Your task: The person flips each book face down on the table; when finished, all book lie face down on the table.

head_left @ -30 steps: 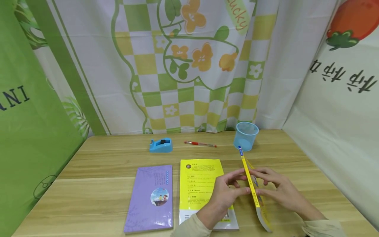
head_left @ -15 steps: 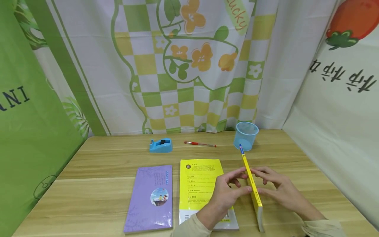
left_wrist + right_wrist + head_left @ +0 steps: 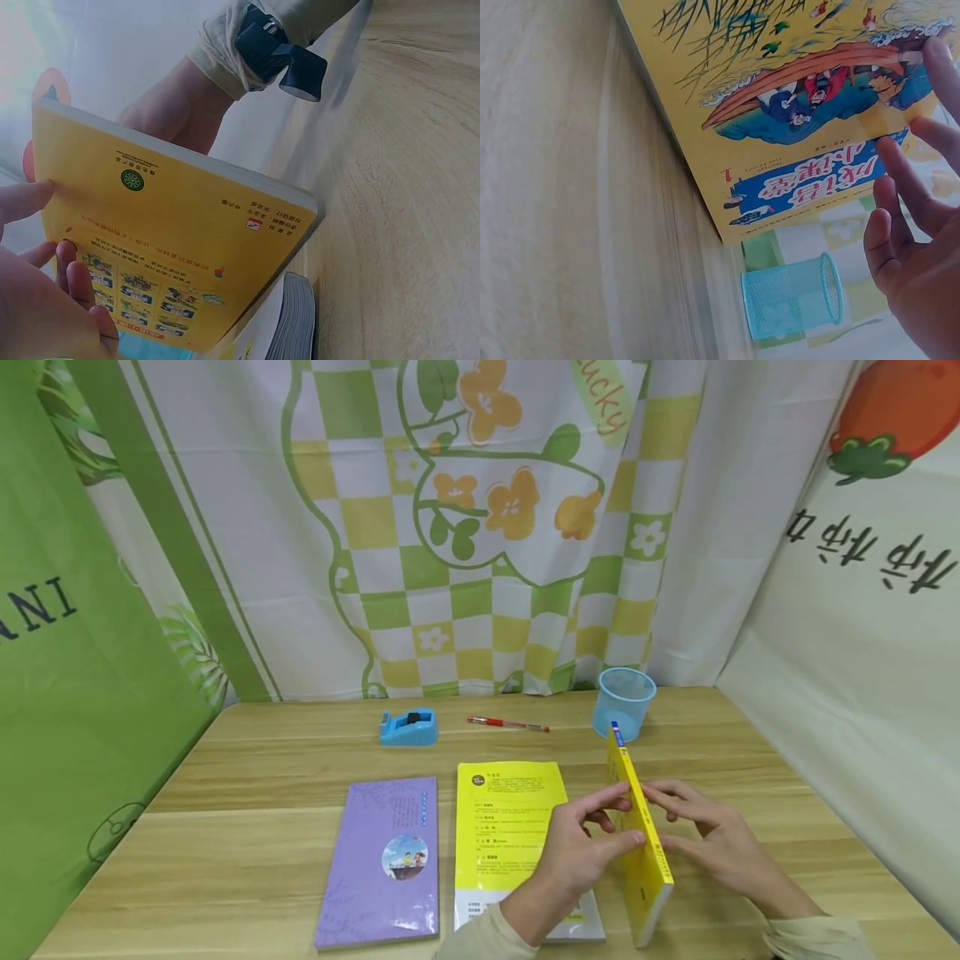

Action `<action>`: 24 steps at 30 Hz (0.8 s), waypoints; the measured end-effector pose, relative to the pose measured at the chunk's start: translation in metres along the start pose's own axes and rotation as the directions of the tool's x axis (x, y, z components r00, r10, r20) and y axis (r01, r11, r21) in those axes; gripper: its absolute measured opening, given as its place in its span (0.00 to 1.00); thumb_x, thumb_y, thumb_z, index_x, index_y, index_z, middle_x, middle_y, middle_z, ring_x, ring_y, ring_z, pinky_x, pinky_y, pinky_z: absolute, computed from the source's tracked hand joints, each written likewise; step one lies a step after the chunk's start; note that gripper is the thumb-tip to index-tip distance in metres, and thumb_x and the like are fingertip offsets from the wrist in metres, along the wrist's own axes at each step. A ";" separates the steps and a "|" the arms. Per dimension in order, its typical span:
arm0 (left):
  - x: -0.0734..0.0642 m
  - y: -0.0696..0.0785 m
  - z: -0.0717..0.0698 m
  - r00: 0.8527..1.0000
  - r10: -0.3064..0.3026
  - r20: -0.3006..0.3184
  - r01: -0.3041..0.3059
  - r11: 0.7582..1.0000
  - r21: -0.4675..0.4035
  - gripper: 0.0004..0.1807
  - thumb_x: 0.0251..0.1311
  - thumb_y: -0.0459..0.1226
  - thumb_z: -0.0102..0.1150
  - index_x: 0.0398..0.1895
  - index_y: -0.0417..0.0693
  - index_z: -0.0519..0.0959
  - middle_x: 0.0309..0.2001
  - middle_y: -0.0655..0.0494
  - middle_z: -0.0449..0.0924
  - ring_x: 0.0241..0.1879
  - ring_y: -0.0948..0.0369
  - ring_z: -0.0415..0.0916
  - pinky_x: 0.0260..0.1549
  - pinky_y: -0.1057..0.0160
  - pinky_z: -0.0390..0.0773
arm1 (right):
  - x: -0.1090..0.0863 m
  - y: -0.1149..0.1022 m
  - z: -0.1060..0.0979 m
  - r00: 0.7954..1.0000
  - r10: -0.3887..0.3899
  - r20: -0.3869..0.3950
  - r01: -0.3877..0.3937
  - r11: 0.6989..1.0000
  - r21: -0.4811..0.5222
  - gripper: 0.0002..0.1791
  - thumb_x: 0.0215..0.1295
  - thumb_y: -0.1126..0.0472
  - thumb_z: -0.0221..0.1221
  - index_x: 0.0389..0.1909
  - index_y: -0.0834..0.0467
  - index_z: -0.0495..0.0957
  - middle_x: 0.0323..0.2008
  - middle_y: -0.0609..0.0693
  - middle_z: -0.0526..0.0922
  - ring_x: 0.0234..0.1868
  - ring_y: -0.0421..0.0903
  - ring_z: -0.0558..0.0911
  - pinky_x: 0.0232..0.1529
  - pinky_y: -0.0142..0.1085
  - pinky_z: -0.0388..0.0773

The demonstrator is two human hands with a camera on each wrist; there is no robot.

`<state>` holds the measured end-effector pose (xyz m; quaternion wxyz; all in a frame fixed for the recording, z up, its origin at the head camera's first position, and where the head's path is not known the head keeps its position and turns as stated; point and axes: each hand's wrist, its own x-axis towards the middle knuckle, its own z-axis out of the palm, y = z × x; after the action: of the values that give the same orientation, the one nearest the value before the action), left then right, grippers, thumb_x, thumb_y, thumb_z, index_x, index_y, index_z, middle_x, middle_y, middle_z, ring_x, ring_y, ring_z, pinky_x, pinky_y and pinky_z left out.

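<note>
A thin yellow book (image 3: 637,835) stands on edge between my hands, spine up and tilted, its lower edge swung left. Thumb and forefinger of my left hand (image 3: 573,843) press its back cover, which shows printed text and small pictures in the left wrist view. From the other side, the fingertips of my right hand (image 3: 708,835) press the front cover (image 3: 780,97), with a boat picture and a blue title band. Neither hand curls round the book. Whether its lower edge touches the table cannot be told. A yellow-and-white book (image 3: 510,827) lies flat under my left forearm.
Left of it a purple book (image 3: 378,860) lies flat on the wooden table (image 3: 225,827). Toward the back are a blue tape dispenser (image 3: 408,728), a red pen (image 3: 507,724) and a light-blue mesh pen cup (image 3: 624,702). Printed curtains (image 3: 487,610) enclose the table.
The held book's lower edge has swung from right to left, so its back cover now shows in the head view instead of its front. The hands have barely moved.
</note>
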<state>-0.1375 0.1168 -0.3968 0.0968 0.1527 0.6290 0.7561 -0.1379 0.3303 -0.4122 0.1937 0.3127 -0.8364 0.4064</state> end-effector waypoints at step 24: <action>-0.002 -0.001 0.001 1.000 -0.006 -0.015 0.006 1.000 0.000 0.25 0.53 0.26 0.70 0.56 0.51 0.85 0.47 0.55 0.86 0.36 0.65 0.70 0.36 0.68 0.62 | -0.002 0.004 0.001 1.000 0.017 -0.019 -0.016 0.998 0.056 0.35 0.48 0.80 0.69 0.62 0.63 0.78 0.58 0.31 0.78 0.41 0.35 0.72 0.28 0.34 0.67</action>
<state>-0.1353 0.1178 -0.3982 0.0944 0.1453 0.6301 0.7569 -0.1395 0.3323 -0.4161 0.1896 0.3072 -0.8252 0.4344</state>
